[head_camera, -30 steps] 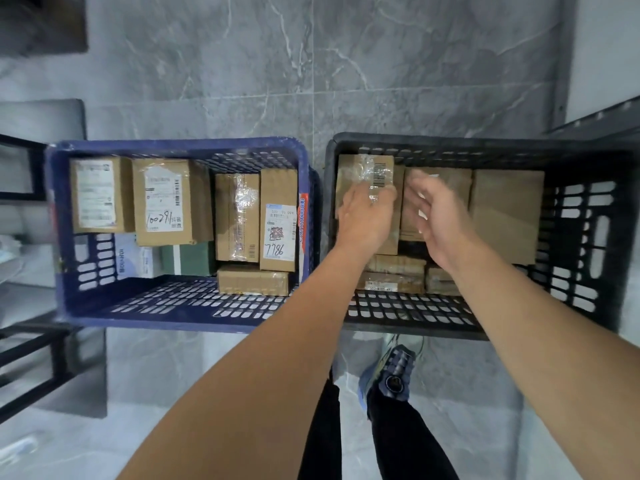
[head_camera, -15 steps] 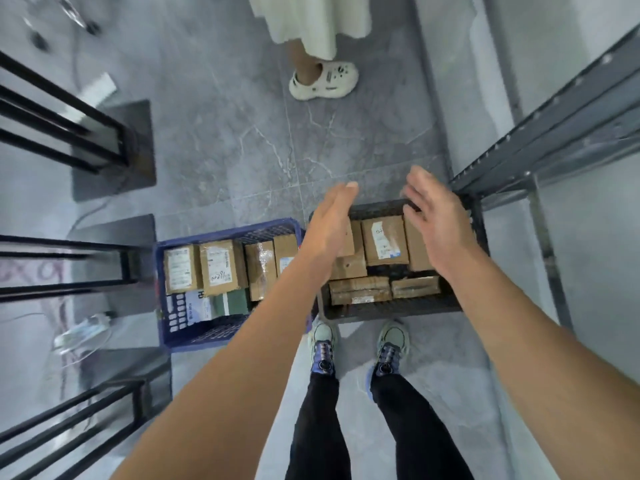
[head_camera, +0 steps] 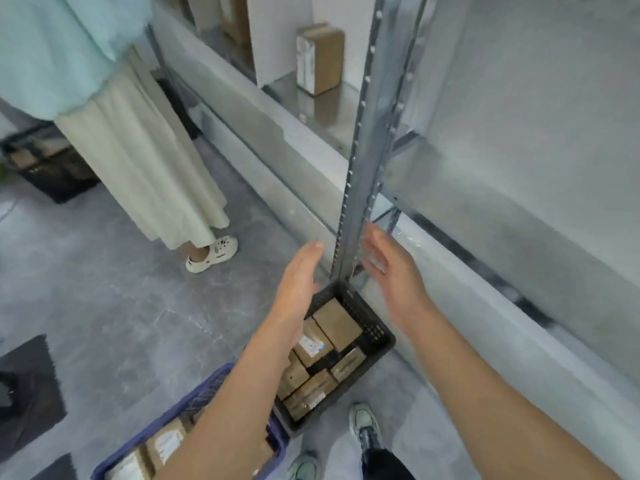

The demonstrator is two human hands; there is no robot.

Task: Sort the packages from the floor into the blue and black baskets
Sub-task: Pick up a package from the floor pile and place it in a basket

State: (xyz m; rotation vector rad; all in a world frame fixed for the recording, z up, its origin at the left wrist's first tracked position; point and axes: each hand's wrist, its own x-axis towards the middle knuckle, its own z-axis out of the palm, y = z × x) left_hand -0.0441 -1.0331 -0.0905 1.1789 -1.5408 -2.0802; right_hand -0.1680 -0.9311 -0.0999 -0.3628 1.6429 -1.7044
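Note:
The black basket point(head_camera: 379, 336) stands on the floor below my hands, packed with several brown cardboard packages point(head_camera: 337, 322). The blue basket point(head_camera: 194, 403) sits to its left at the bottom edge, partly hidden by my left forearm, with labelled packages point(head_camera: 166, 443) inside. My left hand point(head_camera: 299, 289) hovers above the black basket's left side, fingers straight and empty. My right hand point(head_camera: 393, 271) is raised to the right of it, palm facing left, fingers relaxed and empty. Neither hand touches a package.
A grey metal shelf post point(head_camera: 367, 140) rises just beyond my hands, with a low shelf unit to its right. A cardboard box point(head_camera: 318, 58) stands on a shelf at the back. Another person in a pale skirt point(head_camera: 145, 157) stands at the left on the grey tiled floor.
The view has swung up and to the right as I rose from the baskets. Both hands lifted away from the packages in the black basket and are empty. The baskets now lie lower in view.

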